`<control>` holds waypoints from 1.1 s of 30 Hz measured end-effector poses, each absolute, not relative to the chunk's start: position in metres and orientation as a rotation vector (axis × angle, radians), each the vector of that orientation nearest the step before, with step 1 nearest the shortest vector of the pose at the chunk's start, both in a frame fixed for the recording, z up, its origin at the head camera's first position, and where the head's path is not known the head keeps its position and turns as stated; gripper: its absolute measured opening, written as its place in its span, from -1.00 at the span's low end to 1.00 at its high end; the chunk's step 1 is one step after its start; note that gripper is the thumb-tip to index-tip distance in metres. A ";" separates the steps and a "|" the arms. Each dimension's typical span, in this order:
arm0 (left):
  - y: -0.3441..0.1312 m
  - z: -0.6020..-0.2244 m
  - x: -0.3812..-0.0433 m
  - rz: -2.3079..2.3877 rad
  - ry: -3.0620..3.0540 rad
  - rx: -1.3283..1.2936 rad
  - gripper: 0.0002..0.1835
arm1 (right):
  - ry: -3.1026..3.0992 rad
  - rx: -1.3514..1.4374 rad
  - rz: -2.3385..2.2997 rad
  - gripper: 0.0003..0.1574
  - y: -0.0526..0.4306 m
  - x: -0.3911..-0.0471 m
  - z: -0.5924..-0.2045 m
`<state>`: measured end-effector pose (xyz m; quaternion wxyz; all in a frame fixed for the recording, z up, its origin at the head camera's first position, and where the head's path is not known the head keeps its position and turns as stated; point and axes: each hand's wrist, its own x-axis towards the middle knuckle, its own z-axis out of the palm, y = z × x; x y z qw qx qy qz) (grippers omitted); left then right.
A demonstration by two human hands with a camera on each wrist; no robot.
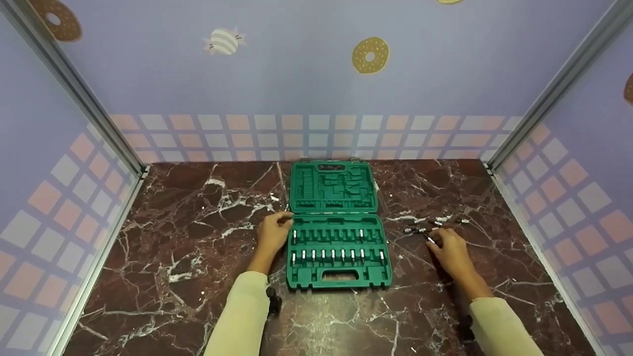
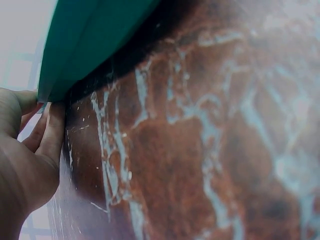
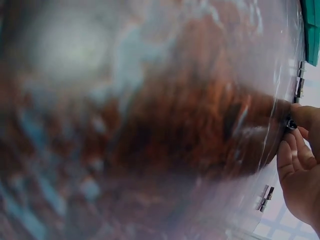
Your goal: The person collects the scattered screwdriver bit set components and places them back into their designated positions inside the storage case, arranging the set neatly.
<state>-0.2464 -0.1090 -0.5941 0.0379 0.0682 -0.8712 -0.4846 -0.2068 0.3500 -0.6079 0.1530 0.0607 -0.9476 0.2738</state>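
Note:
A green socket case (image 1: 338,291) lies opened flat on the table, its lid (image 1: 334,168) folded back toward the wall. Small silver bit sockets (image 1: 333,255) stand in its front row of slots, and a few more fill the row behind. At the case's left edge near the hinge, my left hand (image 1: 271,235) holds the rim with thumb and fingers. To the right of the case, my right hand (image 1: 451,252) pinches one bit socket (image 1: 430,239). The end of that piece shows between thumb and fingers in the right wrist view.
Several loose bit sockets (image 1: 422,230) lie on the dark marbled table (image 1: 188,277) just beyond my right hand. Patterned walls (image 1: 316,99) close off the back and both sides of the table.

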 end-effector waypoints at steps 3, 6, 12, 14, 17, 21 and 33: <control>-0.109 -0.594 -0.246 -1.483 -2.673 0.218 -0.78 | -2.708 0.175 0.774 -0.77 0.349 -0.207 -0.608; -0.109 -0.593 -0.245 -1.472 -2.669 0.213 -0.79 | -2.699 0.175 0.768 -0.79 0.349 -0.207 -0.608; -0.109 -0.592 -0.244 -1.483 -2.654 0.193 -0.79 | -2.699 0.159 0.807 -0.85 0.350 -0.205 -0.607; -0.109 -0.592 -0.244 -1.492 -2.649 0.191 -0.78 | -2.716 0.140 0.832 -0.86 0.350 -0.205 -0.605; -0.109 -0.593 -0.244 -1.492 -2.646 0.184 -0.78 | -2.738 0.115 0.863 -0.87 0.351 -0.203 -0.603; -0.109 -0.593 -0.244 -1.469 -2.646 0.180 -0.79 | -2.740 0.097 0.878 -0.87 0.351 -0.201 -0.600; -0.109 -0.593 -0.244 -1.459 -2.640 0.178 -0.79 | -2.767 0.121 1.053 -0.86 0.332 -0.195 -0.586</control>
